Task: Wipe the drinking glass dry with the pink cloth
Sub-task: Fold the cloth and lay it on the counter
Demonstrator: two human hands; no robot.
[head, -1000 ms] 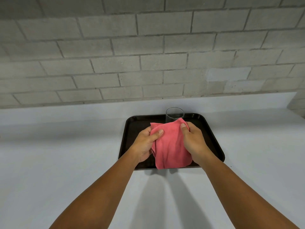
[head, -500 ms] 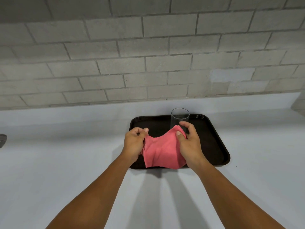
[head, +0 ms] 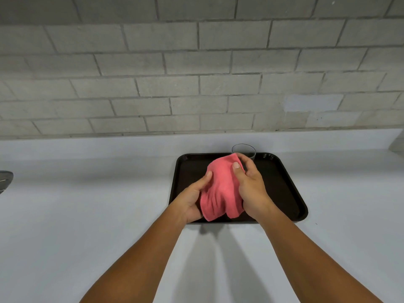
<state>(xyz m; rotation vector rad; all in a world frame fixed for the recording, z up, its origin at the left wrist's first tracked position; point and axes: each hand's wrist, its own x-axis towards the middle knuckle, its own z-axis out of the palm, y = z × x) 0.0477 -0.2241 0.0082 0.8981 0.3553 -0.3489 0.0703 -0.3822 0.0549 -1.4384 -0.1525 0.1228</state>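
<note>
A clear drinking glass (head: 245,150) stands upright at the back edge of a black tray (head: 282,184); only its rim and upper wall show behind my fingers. The pink cloth (head: 220,186) hangs above the tray in front of the glass, held between both hands. My left hand (head: 193,196) cups the cloth's lower left side from underneath. My right hand (head: 251,184) pinches its upper right part, thumb on the front. Neither hand touches the glass as far as I can see.
The tray lies on a pale grey counter (head: 87,215) that runs to a grey brick wall (head: 196,84). A dark rounded object (head: 5,179) pokes in at the left edge of the counter.
The cloth was stretched out between my hands half a second ago; it is now bunched and lifted toward the glass. My left hand has slid under the cloth, my right hand rose slightly.
</note>
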